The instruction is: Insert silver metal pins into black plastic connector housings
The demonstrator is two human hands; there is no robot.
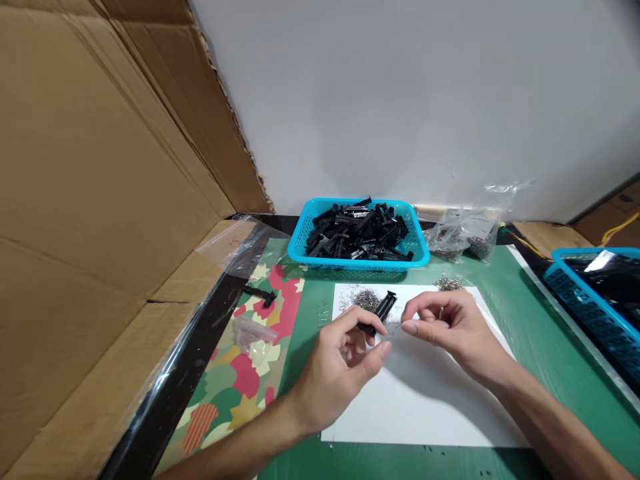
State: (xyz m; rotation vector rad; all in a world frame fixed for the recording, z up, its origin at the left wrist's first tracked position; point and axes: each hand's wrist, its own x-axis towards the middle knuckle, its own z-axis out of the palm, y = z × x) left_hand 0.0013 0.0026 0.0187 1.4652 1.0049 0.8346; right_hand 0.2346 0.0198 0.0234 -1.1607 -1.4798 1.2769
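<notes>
Clearly, the work is at the fingertips; my left hand [334, 373] holds a slim black part [385, 308] behind its index finger, thumb standing apart, the part's far end slanting up over the white sheet [410, 407]; my right hand [460, 330] is just beside it, thumb and fingertips drawn narrow, though whether they pinch one of the tiny metal pieces I cannot tell. I judge this to be close handwork between the two hands; from this pose, a move calls for a steady left hold and small, slow right fingertip motion, with the pieces so fine. One metal heap [367, 298] lies just past the part; a blue basket [357, 265] of similar black parts sits behind, on the green worktop [313, 333].
</notes>
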